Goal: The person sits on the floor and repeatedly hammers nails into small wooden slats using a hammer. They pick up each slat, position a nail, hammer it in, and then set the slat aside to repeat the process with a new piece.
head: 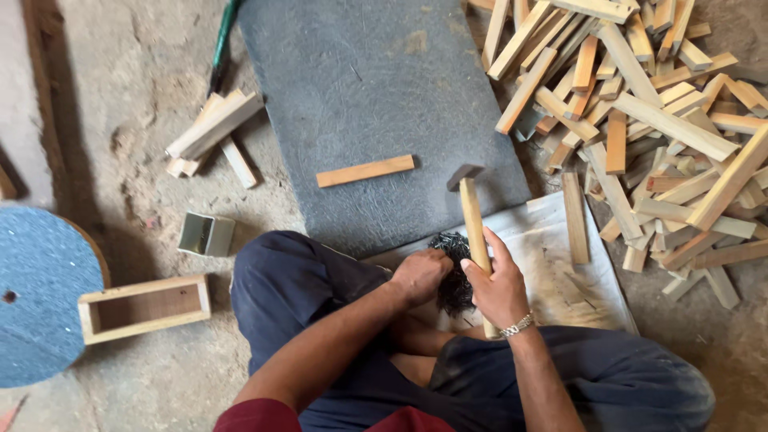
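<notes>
My right hand [498, 282] grips the wooden handle of a hammer [472, 216], whose dark metal head points away from me over the edge of a grey stone slab [376, 88]. My left hand [418, 274] is curled with its fingers in a heap of small dark nails [454, 276] lying on a white sheet [552, 240] in front of my crossed legs. A single short wooden strip [365, 170] lies flat on the slab, a hand's width beyond the hammer head.
A big loose heap of wooden strips [656, 120] fills the right side. To the left lie a small bundle of strips [212, 132], a small metal box [206, 234], an open wooden frame [144, 308] and a blue round disc [36, 296].
</notes>
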